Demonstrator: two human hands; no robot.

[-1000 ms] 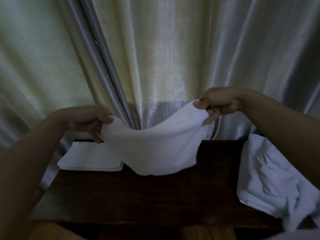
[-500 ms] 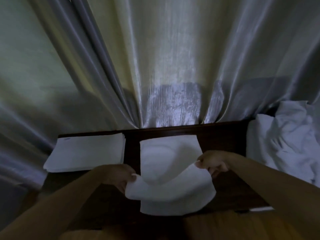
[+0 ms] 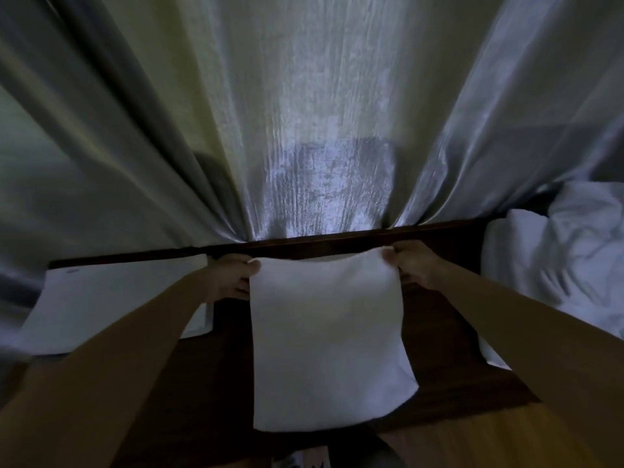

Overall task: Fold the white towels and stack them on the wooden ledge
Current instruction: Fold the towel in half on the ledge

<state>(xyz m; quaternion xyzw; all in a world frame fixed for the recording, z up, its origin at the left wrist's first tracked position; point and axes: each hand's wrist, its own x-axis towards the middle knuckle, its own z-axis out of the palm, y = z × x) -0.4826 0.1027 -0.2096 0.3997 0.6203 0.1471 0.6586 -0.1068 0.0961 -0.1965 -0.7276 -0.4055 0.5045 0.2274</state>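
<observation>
A white towel (image 3: 327,339) lies folded over on the dark wooden ledge (image 3: 449,336), its near edge hanging slightly past the front. My left hand (image 3: 233,276) pinches its far left corner and my right hand (image 3: 410,263) pinches its far right corner, both close to the curtain. A flat stack of folded white towels (image 3: 101,305) rests on the ledge to the left, partly behind my left forearm. A crumpled heap of unfolded white towels (image 3: 557,265) sits at the right end.
Shiny grey-cream curtains (image 3: 314,130) hang right behind the ledge along its back edge. A lighter wooden floor (image 3: 489,437) shows below the ledge's front. Bare dark wood lies between the middle towel and each pile.
The towel went from hanging in the air to lying on the ledge. My hands then carried its near edge up and over to the far edge, folding it in half.
</observation>
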